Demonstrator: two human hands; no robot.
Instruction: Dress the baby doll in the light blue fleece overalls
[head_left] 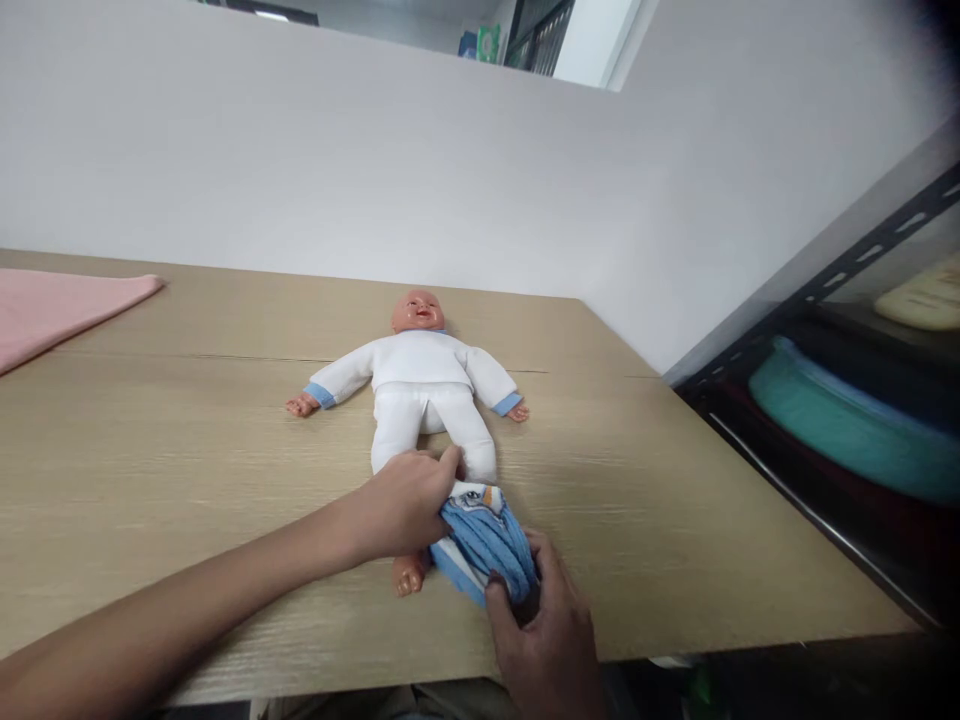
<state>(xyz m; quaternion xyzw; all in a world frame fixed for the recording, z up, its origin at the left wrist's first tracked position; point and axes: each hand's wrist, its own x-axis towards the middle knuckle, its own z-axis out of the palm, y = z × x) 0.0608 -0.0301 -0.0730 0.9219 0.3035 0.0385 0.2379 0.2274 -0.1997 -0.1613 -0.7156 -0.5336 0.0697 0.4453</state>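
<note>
One left hand (416, 500): pinched the cloth (487, 550) near its top.
Right hand (551, 625): gripped its bunch, fingers half-curled.
Doll (424, 358): leg (472, 450) seemingly being threaded; next pull needed even grip.

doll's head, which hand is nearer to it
Left. The left hand is at the doll's legs; the right hand is farther from the head, at the lower right of the blue cloth.

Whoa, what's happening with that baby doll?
A person holds a bunched blue-and-white cloth at one leg of a doll. The left hand grips the cloth near its top, the right hand near its bottom. The doll lies face up on the table in white clothes; one bare foot shows, the other is hidden.
</note>
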